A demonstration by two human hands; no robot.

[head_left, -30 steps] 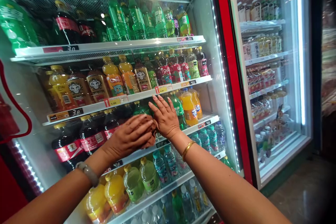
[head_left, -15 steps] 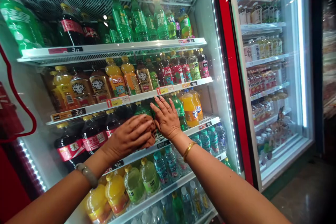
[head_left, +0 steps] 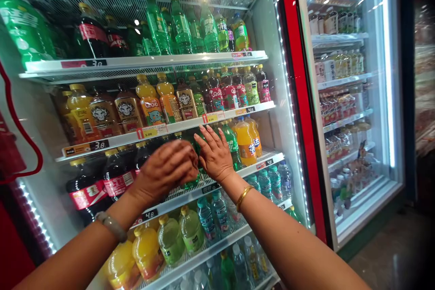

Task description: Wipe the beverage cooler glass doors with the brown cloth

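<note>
Left grip: the left hand (head_left: 166,167), blurred, fingers curled inward and closed on what looks like a bunched brown cloth; it hangs in front of the cola shelf (head_left: 183,200), just above its front edge in view.
Right grip: the right hand (head_left: 215,156), fingers spread wide and pointing up, back toward the viewer, no held item visible; also above the cola shelf's front edge, farther right along it. Whether the palm touches anything cannot be told.
Brown cloth (head_left: 193,171): at the left hand's fingertips, above the middle of the cola shelf's edge, on the side facing the right hand. The left hand is the nearer, apparently already around it; the right hand lies just beside. Too crumpled and covered to show a long axis.
Bracelets: a grey bangle (head_left: 111,226) below the cola shelf's left part; a gold bangle (head_left: 244,198) just below its right part.
On the cola shelf: cola bottles (head_left: 117,181) at its left, orange soda bottles (head_left: 246,145) at its right.
Under the cola shelf: yellow juice bottles (head_left: 147,251), left; blue-capped bottles (head_left: 207,219), farther right.
Above the cola shelf: mixed juice bottles (head_left: 149,104).
</note>
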